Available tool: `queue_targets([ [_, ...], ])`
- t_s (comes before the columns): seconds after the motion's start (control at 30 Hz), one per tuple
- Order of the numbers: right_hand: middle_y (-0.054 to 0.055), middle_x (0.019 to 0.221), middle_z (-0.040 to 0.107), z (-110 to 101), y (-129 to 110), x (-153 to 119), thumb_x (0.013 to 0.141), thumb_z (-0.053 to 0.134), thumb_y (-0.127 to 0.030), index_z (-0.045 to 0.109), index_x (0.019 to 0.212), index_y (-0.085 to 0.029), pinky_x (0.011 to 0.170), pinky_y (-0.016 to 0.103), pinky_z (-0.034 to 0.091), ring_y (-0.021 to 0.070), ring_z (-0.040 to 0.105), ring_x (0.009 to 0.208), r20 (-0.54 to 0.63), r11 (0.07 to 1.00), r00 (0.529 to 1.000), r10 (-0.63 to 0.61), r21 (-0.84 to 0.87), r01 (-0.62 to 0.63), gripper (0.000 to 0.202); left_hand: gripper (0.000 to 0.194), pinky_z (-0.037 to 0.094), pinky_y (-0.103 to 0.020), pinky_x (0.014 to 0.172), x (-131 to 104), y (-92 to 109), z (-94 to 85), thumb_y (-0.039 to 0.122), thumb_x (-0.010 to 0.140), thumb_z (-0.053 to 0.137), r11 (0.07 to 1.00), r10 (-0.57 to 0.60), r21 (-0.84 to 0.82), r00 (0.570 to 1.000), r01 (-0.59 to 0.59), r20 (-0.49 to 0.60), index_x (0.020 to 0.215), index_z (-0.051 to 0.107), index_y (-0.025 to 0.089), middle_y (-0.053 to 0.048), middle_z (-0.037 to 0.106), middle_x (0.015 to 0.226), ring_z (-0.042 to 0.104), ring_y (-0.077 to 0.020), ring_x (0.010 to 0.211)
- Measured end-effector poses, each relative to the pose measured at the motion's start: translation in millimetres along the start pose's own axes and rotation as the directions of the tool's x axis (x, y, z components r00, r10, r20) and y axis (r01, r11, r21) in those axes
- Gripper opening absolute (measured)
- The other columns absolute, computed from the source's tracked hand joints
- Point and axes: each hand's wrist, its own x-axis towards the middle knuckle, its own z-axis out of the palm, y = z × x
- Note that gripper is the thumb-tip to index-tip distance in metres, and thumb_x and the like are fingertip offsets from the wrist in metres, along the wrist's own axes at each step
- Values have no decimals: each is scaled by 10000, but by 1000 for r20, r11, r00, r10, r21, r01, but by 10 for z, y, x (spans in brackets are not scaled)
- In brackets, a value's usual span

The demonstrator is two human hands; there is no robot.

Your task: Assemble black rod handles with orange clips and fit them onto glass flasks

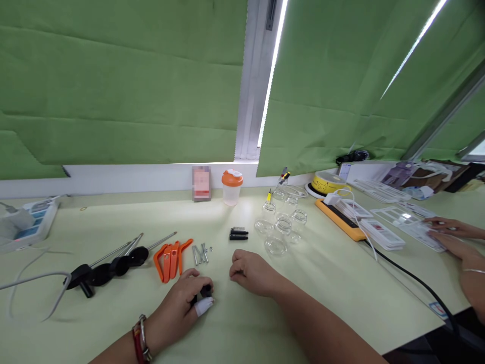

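My left hand [185, 298], with white tape on its thumb, is wrapped round a small black part [205, 290] near the front of the table. To its right, my right hand [244, 270] rests with curled fingers; whatever they pinch, if anything, is hidden. Just beyond it lie black parts with a spring [238, 234]. Silver bolts [200, 254] are spread beyond and between the hands. Left of the bolts are orange handles [172, 260], and farther left several black pieces with metal rods [109, 268].
Clear glass jars [283, 226] stand right of centre. An orange-lidded cup [232, 188] is at the back. An orange power strip [341, 220] and white cases [382, 233] lie to the right. Another person's hands [450, 235] touch clear panels at far right. Left: white tray [45, 222], cables.
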Motion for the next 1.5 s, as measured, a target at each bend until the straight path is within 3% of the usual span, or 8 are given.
queue_targets([
  [0.2,25,860,590,14,-39,17,765,549,-93,680,723,-177,670,232,429,134,572,747,5,998,1000,-30,-58,30,161,119,439,-296,747,7,1,4,244,885,439,1000,-3,12,1000,3,20,849,546,205,-20,581,789,487,-183,813],
  [0.33,31,913,582,77,-98,20,806,552,-147,662,795,-188,705,245,444,139,572,792,-140,994,986,-89,45,96,118,131,432,-305,762,20,12,11,238,886,430,999,27,36,1000,-28,8,825,542,208,-3,573,745,485,-175,768],
  [0.43,39,927,561,133,-210,10,830,545,-176,651,862,-189,732,240,456,130,563,805,-277,962,950,-145,186,201,111,124,431,-306,768,29,7,24,234,886,433,997,65,43,998,-64,-19,821,535,209,8,569,727,490,-165,735],
  [0.53,46,910,547,181,-325,1,835,547,-189,648,885,-178,741,242,464,127,555,791,-344,915,920,-187,279,291,114,108,425,-321,804,29,-25,51,209,885,426,994,100,39,995,-99,-26,854,529,210,12,587,745,501,-159,730],
  [0.97,45,893,554,241,-348,7,815,565,-157,672,887,-167,715,242,472,117,548,745,-336,886,923,-187,348,306,129,115,380,-378,903,24,-102,114,147,856,442,992,121,36,992,-120,-22,892,521,222,24,617,767,520,-145,700],
  [1.5,46,872,559,224,-314,18,844,559,-200,693,875,-176,735,250,478,127,562,775,-318,866,925,-209,379,326,139,115,395,-359,873,31,-78,85,172,875,431,989,137,48,990,-137,-14,912,526,225,20,613,763,512,-150,707],
])
